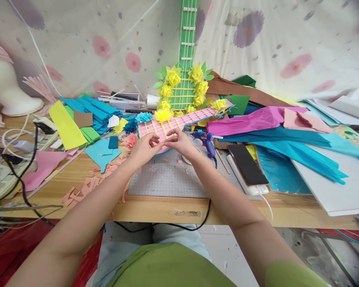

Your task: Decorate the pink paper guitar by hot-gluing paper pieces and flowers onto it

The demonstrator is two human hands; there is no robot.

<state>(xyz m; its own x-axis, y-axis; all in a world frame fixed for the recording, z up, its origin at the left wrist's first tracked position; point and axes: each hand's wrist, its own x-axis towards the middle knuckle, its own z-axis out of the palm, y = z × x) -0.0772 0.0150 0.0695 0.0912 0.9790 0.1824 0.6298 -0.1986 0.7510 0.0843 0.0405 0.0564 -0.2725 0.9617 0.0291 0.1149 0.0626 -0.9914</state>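
Observation:
My left hand point(145, 148) and my right hand point(179, 142) meet above a grey cutting mat point(167, 179), fingertips pinched together on something small that I cannot make out. Just behind them lies a pink paper guitar point(179, 121) with yellow strips across it and yellow paper flowers point(163, 114) along its edge. A green paper guitar point(186, 59) with yellow flowers stands upright behind it. Blue and pink paper flowers point(131, 133) sit to the left of my left hand.
A blue glue gun point(208, 142) lies right of my right hand, its cord hanging over the table edge. A phone point(245, 163) rests to the right. Coloured paper sheets point(257, 119), pink scraps point(86, 187), cables point(20, 167) and a white mannequin head base point(8, 91) crowd the wooden table point(155, 209).

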